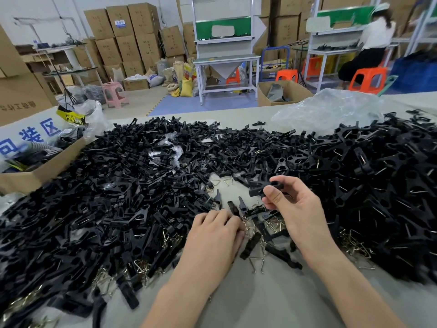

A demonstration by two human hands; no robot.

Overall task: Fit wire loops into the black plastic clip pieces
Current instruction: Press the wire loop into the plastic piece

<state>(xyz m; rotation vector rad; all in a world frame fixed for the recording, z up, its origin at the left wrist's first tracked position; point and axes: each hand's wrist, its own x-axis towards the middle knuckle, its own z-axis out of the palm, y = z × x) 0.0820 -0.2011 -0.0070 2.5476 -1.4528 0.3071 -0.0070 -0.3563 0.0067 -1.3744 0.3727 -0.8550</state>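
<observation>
Cartons [132, 39] stacked at rear; white workbenches [227, 59] w/ orange stools [367, 79]

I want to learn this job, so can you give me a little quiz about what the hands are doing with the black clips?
1. True or false: the right hand pinches a black clip piece up above the table.
2. Where is the left hand? A: on a cardboard box. B: low on the table, among the loose parts. C: raised high in the air.
3. Fill in: the wire loop lying bare on the table nearest the person sits between the two ____.

Key: 1 true. 2 B. 3 arms.
</observation>
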